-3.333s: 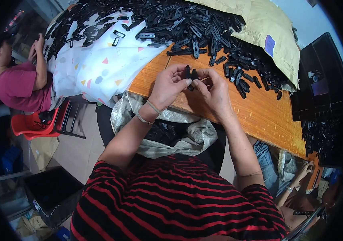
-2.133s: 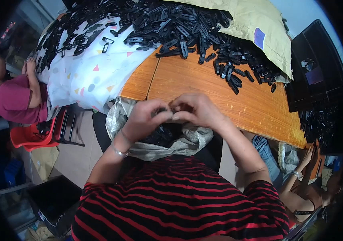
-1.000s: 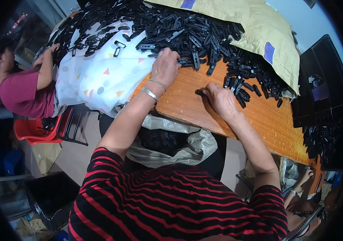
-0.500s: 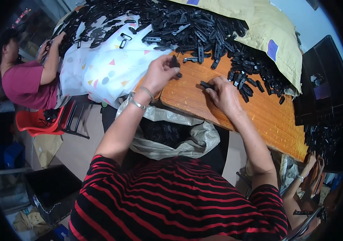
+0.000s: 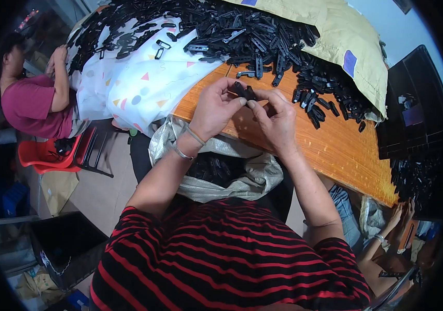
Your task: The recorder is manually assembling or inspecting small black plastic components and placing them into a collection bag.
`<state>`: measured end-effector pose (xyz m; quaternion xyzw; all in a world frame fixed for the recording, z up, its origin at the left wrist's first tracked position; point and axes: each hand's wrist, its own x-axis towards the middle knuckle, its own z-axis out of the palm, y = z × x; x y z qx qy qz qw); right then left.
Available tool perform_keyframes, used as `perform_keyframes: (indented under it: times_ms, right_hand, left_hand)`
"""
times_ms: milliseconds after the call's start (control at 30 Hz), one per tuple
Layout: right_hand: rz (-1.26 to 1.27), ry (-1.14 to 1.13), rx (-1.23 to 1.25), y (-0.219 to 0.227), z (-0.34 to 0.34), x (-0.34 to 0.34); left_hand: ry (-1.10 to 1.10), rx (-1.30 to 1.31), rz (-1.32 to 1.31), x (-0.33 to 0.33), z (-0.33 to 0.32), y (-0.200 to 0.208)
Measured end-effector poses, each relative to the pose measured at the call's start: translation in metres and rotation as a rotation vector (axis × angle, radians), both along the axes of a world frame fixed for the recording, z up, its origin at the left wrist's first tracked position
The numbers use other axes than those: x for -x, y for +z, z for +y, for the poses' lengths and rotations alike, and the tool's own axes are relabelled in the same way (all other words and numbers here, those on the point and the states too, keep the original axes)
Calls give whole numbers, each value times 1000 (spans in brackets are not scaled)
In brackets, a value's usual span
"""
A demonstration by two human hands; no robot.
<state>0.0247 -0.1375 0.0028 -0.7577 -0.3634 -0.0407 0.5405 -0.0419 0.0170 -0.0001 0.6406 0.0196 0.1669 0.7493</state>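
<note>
Above the near edge of the wooden table, my left hand and my right hand meet, fingertips almost touching. Between them are small black plastic parts; the left thumb and fingers pinch one side, the right thumb and fingers the other. Their exact kind and how they join cannot be made out. Just beyond my hands spreads a big heap of similar narrow black plastic pieces. A smaller cluster of the black pieces lies to the right of my hands.
An open woven sack with dark pieces inside sits at my lap, below the table edge. A patterned white sheet and a large tan sack flank the heap. One person works at the left; another person's hands show at the right.
My left hand has moved down and right, my right hand up and left, bringing their black parts together. The person at the left has shifted their arms slightly.
</note>
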Motion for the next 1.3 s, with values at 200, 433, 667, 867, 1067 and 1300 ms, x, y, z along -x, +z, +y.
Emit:
perform_keyframes:
  times_ms: [200, 433, 667, 867, 1067, 1300]
  right_hand:
    - [29, 41, -15, -3, -3, -1]
    - [-128, -36, -45, 1, 0, 8]
    - [68, 121, -19, -1, -9, 11]
    - [-80, 51, -8, -12, -4, 11]
    - [-40, 361, 212, -13, -28, 30]
    - [-218, -375, 514, -7, -105, -30]
  left_hand:
    - [59, -95, 5, 6, -11, -1]
    - [148, -367, -78, 16, -24, 9]
    - [185, -629, -232, 22, -20, 17]
    - [190, -439, -252, 22, -27, 7]
    - [-25, -448, 220, 59, -2, 6]
    - [-187, -914, 181, 83, 9, -10]
